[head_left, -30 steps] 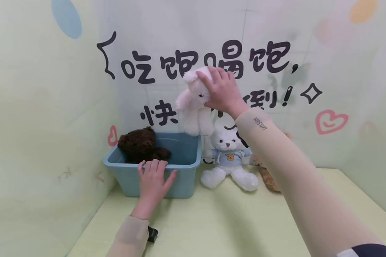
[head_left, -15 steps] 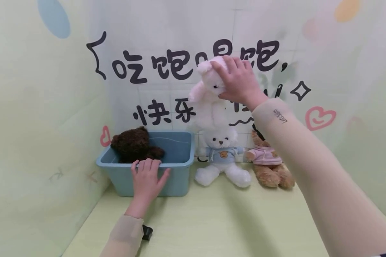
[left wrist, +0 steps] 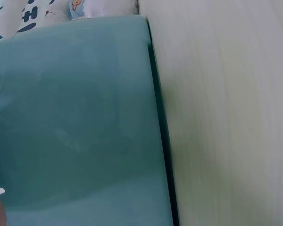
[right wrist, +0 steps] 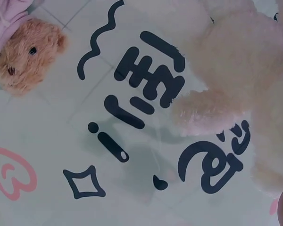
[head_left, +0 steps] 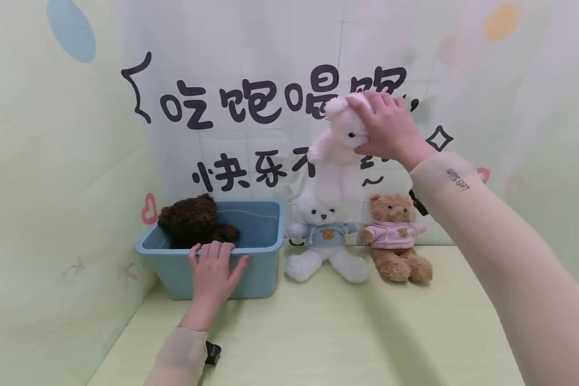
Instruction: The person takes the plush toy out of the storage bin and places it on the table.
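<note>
My right hand (head_left: 390,126) grips a pale pinkish-white plush toy (head_left: 336,145) by the head, holding it up in front of the back wall. Its legs hang just above a seated white teddy bear (head_left: 329,241) in a blue hoodie. In the right wrist view the fluffy plush toy (right wrist: 245,70) fills the upper right. My left hand (head_left: 213,276) holds the front rim of a blue plastic bin (head_left: 258,273), fingers hooked over the edge. A dark brown plush (head_left: 188,217) lies inside the bin at its left. The left wrist view shows mostly the bin's side (left wrist: 85,117).
A tan teddy bear (head_left: 393,238) in a pink hoodie sits to the right of the white bear. All stand at the back of a pale yellow-green table (head_left: 309,332). A printed back wall (head_left: 251,43) and a left side wall (head_left: 53,214) close in the space.
My right hand has carried the pinkish-white plush toy from above the bin's right end rightward over the white bear. The left hand stays on the rim. The tan bear has come into full view.
</note>
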Available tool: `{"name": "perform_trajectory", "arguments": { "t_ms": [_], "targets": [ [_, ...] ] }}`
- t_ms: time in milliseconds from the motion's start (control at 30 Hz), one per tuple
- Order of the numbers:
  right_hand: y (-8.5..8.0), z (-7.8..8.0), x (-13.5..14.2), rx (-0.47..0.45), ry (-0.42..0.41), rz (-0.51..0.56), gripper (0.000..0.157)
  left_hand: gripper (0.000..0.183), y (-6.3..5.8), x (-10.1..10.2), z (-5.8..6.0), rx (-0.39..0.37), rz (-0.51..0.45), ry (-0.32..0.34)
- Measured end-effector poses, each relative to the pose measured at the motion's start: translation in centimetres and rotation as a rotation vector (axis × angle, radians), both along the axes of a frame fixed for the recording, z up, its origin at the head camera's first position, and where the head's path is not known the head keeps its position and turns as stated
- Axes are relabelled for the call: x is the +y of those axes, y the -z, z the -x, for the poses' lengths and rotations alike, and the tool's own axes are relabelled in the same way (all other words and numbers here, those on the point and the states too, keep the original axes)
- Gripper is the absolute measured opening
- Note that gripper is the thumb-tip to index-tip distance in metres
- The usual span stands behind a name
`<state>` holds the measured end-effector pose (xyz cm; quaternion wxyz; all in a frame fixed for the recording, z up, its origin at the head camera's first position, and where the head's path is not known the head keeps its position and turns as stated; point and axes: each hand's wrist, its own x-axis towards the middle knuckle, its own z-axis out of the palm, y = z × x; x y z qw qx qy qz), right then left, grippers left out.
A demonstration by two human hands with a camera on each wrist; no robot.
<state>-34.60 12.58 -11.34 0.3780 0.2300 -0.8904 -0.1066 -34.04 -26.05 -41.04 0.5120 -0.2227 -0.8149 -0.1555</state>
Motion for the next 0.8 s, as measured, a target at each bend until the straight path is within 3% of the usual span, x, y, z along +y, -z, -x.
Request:
{"name": "perform_trajectory", "arguments": {
  "t_ms": [800],
  "targets": [
    [1.8, -2.6, 8.8, -0.189, -0.027, 0.043, 0.089, 0.058, -0.1, 0.1, 0.1, 0.002, 0.006, 0.005]
  ]
}}
